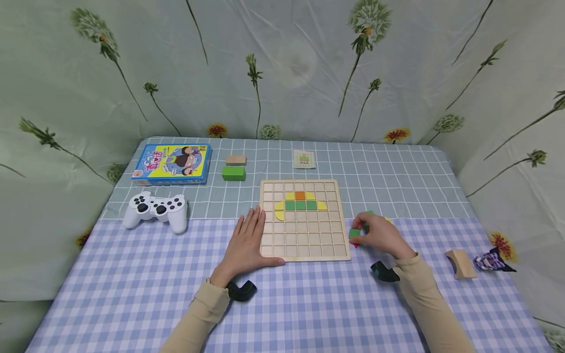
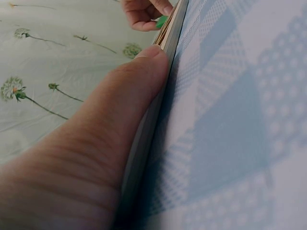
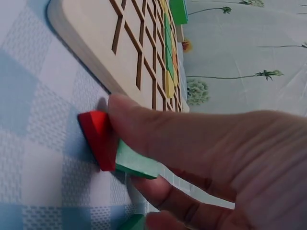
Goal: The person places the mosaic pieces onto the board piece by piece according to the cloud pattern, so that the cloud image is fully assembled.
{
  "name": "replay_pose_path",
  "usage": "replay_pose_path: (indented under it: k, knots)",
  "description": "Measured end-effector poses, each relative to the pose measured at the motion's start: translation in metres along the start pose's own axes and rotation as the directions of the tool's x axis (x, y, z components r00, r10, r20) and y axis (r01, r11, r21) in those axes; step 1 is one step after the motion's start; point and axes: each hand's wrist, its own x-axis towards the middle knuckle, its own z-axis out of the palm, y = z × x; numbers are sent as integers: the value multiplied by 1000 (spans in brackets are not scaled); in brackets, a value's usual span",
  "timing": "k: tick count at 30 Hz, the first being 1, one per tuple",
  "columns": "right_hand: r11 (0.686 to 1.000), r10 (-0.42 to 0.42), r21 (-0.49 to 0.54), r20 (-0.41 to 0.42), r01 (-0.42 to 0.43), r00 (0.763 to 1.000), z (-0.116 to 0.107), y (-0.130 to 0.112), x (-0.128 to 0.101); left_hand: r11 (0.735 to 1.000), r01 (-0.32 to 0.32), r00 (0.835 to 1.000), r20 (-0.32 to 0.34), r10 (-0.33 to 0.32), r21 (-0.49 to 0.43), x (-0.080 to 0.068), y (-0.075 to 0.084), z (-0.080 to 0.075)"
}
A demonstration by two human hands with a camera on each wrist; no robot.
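A wooden grid board (image 1: pixel 304 240) lies on the table, with yellow curved tiles (image 1: pixel 280 214), green square tiles (image 1: pixel 300 205) and an orange square tile (image 1: pixel 300 195) set in its upper cells. My left hand (image 1: pixel 247 245) rests along the board's left side, fingers straight, thumb stretched along the near edge. Just off the board's right side, my right hand (image 1: pixel 380 234) pinches a green square tile (image 3: pixel 136 160) between thumb and fingers. A red tile (image 3: pixel 98 139) stands tilted against the green one by the thumb tip. More green and yellow pieces are partly hidden behind this hand.
Behind the board lies a small pattern card (image 1: pixel 304 159). To the left are a boxed game (image 1: pixel 172 164), a white game controller (image 1: pixel 156 211), a green block (image 1: pixel 233 173) and a wooden block (image 1: pixel 236 160). A wooden arch block (image 1: pixel 461 264) and a purple figure (image 1: pixel 492 261) sit at the right.
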Motion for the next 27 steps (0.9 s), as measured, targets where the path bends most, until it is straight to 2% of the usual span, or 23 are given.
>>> replay_pose_path:
  k: [6, 12, 16, 20, 27]
  knots:
    - [1000, 9, 14, -57, -8, 998, -1, -7, -1, 1000, 1, 1000, 7, -1, -1, 0, 0, 0]
    - [998, 8, 60, -131, 0, 991, 2, -29, 13, 1000, -13, 999, -32, 13, -14, 0, 0, -1]
    - [992, -46, 115, -129, 61, 991, 13, -48, 31, 1000, -13, 999, -38, 13, -14, 0, 0, -1]
    - [979, -93, 171, -102, 110, 990, 28, -64, 49, 1000, 0, 1000, -17, -1, -18, 0, 0, -1]
    - [976, -129, 168, -75, 140, 989, 50, -84, 71, 1000, 0, 1000, -6, 0, -9, 0, 1, -1]
